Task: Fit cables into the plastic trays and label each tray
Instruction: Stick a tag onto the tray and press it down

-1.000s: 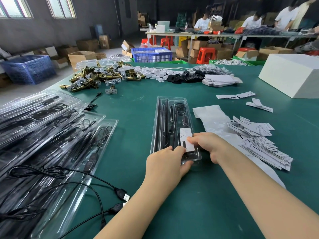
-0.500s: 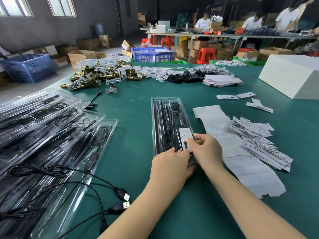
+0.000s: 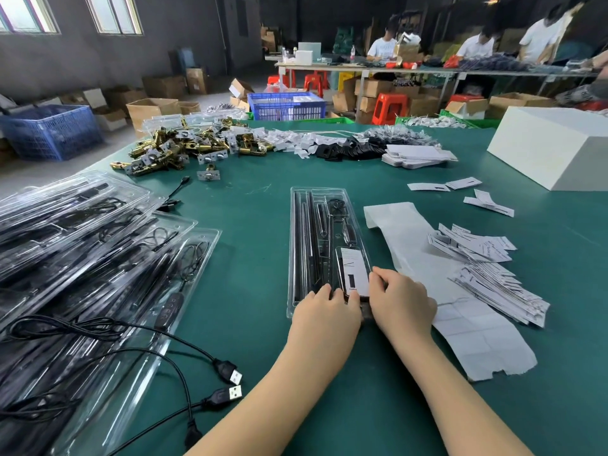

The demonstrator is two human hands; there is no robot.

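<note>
While both hands work at the near end of a clear plastic tray (image 3: pixel 324 245) lying lengthwise on a green table (image 3: pixel 256 209), a white label (image 3: pixel 354 273) sits over the tray's near right pocket. The left hand (image 3: pixel 324 312) rests on the tray's near edge, fingers laid forward and fairly straight, apparently to keep it from sliding. The right hand (image 3: pixel 399 299), just right of the tray, curls its fingertips onto the label's edge, seemingly smoothing it down. Dark cables and rods already fill the tray's long channels. Left of the tray lie stacked filled trays (image 3: pixel 82 245) and loose USB cables (image 3: pixel 227 381), within easy reach. To its right, a strip of backing paper (image 3: pixel 454 311) and a heap of printed cards (image 3: pixel 493 274) wait.
</note>
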